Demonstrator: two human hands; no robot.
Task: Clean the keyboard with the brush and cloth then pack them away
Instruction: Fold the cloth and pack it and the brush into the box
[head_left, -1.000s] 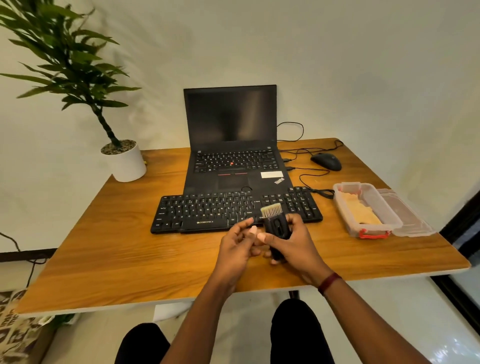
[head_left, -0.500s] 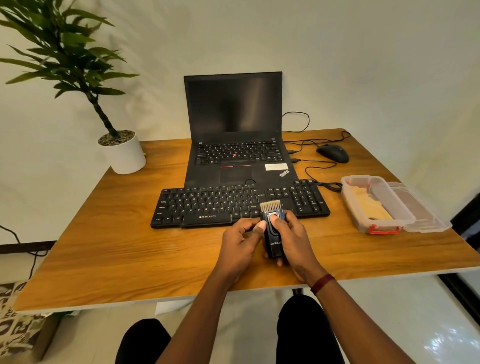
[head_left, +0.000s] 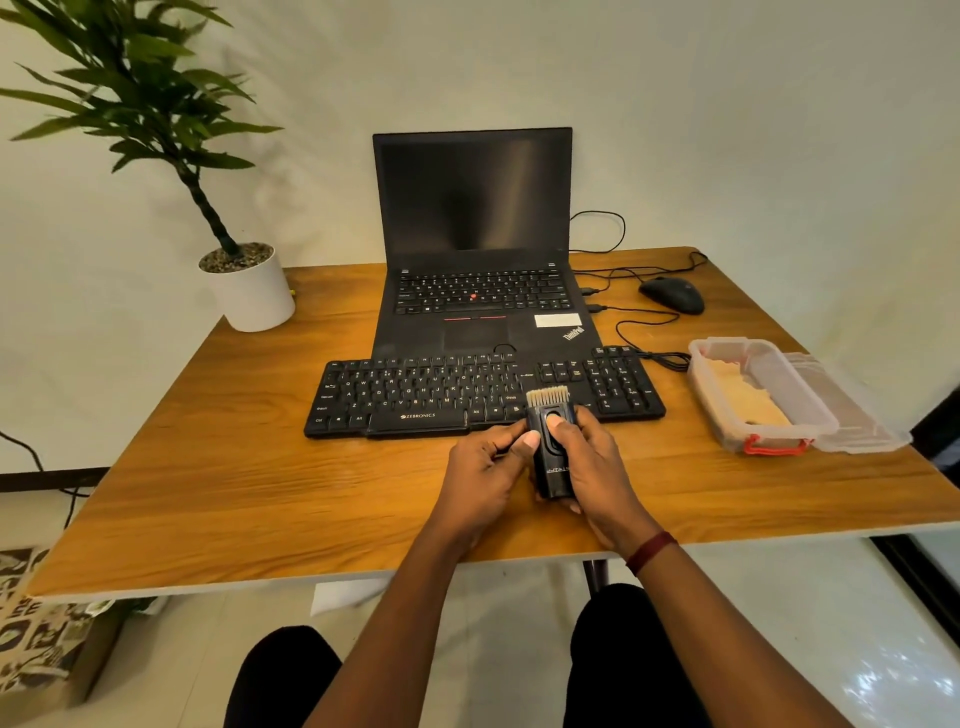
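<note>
- The wooden desk (head_left: 208, 493) is filling most of my feed against a plain pale wall, with its near right corner running out of frame.
- A black laptop (head_left: 472, 208) is standing open at the back, its screen dark.
- The black keyboard (head_left: 415, 389) is lying just in front of it, with a few keys hiding behind the brush head.
- A potted plant (head_left: 249, 291) is sitting back left, its leaves cut off at the top.
- A clear container (head_left: 698, 374) is sitting at the right and holding a yellowish cloth (head_left: 748, 400).
- The right hand (head_left: 597, 467) is wrapping the dark handle of the brush (head_left: 553, 457) with its thumb on the slider, while the left hand (head_left: 483, 467) is pinching its left side.
- The brush is pointing its pale bristles at the keyboard from the desk's near middle, and I am struggling to tell whether they are touching the keys.
</note>
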